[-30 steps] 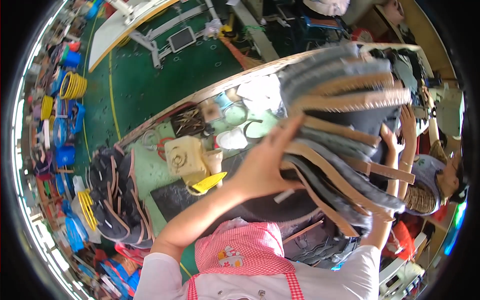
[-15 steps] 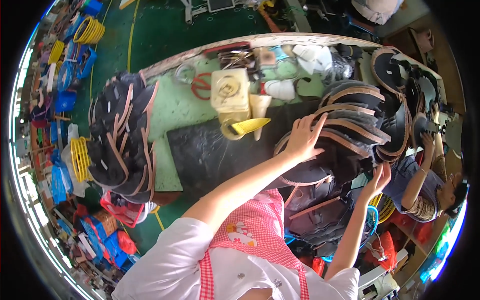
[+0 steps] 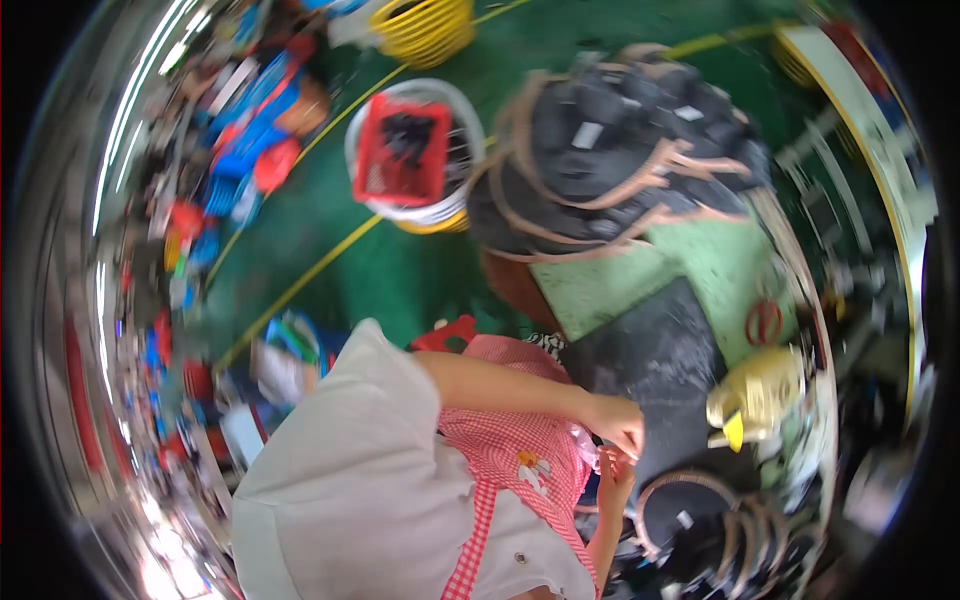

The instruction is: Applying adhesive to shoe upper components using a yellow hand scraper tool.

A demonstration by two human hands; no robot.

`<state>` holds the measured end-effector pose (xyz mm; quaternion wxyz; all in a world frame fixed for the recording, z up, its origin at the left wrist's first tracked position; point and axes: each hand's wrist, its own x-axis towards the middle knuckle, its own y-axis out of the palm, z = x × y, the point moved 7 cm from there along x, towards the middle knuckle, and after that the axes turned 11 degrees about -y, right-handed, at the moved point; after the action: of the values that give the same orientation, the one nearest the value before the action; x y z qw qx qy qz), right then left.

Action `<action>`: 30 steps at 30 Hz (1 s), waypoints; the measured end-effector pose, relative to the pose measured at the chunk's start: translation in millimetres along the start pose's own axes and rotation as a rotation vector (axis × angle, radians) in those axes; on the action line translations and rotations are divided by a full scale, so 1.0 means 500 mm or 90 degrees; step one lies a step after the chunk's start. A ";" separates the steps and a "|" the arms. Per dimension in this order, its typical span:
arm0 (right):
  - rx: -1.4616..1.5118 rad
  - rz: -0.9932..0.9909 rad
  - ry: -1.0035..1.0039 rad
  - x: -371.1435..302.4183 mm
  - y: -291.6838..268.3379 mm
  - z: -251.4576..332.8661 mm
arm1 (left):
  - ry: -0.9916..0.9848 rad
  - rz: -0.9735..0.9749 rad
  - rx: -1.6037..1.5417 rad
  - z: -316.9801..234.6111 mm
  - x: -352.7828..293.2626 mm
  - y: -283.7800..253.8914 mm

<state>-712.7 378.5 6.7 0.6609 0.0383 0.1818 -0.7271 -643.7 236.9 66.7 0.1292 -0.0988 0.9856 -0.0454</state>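
1. The left hand (image 3: 617,424) comes across the front of the checked apron (image 3: 500,430), its bare forearm reaching out of a white sleeve (image 3: 350,450). Its fingers are bent inward; I cannot tell whether they grasp anything.
2. The right hand (image 3: 616,478) is just below the left one in the view, its fingers pointing up toward it. The two hands are very close together; blur hides whether they touch, and I cannot tell whether these fingers are clenched on something or released.
3. Black pieces with tan edging (image 3: 685,505) overlap one another near the right hand, at the lower right. One bears a small white label.
4. A larger pile of similar pieces (image 3: 600,150) is heaped on the far end of the green desk (image 3: 720,240), well apart from both hands.
5. A dark mat (image 3: 660,360) lies on the desk between that pile and the hands.
6. Toward the desk's right edge are a pale yellow container (image 3: 770,385) and, further up, a red loop-handled tool (image 3: 763,322).
7. To the left of the large pile, a red basket (image 3: 400,190) holding dark scraps rests on a white tub (image 3: 440,212), above the green floor (image 3: 350,280).
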 end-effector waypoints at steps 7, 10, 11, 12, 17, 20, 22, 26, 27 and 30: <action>-0.096 0.326 0.014 0.180 0.175 0.115 | -0.208 -0.504 -0.253 0.196 -0.500 -0.153; -0.123 0.425 0.019 0.230 0.269 0.133 | -0.284 -0.732 -0.278 0.371 -0.648 -0.081; -0.138 0.457 0.017 0.244 0.305 0.143 | -0.328 -0.853 -0.232 0.413 -0.705 -0.053; -0.166 0.470 0.022 0.262 0.340 0.156 | -0.375 -0.968 -0.180 0.424 -0.766 -0.040; -0.214 0.499 0.064 0.343 0.526 0.162 | -0.523 -0.973 -0.516 0.592 -0.971 0.063; -0.263 0.594 0.064 0.348 0.678 0.182 | -0.552 -1.084 -0.509 0.728 -1.087 0.108; -0.244 0.708 0.054 0.341 0.824 0.224 | -0.515 -1.139 -0.819 0.759 -1.186 0.140; -0.207 0.729 0.118 0.367 0.992 0.284 | -0.428 -1.276 -1.151 0.796 -1.309 0.260; -0.220 0.741 0.111 0.381 1.013 0.293 | -0.412 -1.287 -1.163 0.806 -1.325 0.281; -0.290 0.761 0.116 0.443 1.076 0.275 | -0.351 -1.379 -1.290 0.823 -1.353 0.357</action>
<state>-190.4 92.8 -46.0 0.9254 0.0536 0.3344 -0.1704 72.9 524.7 -183.8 0.0889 -0.8074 -0.0028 0.5833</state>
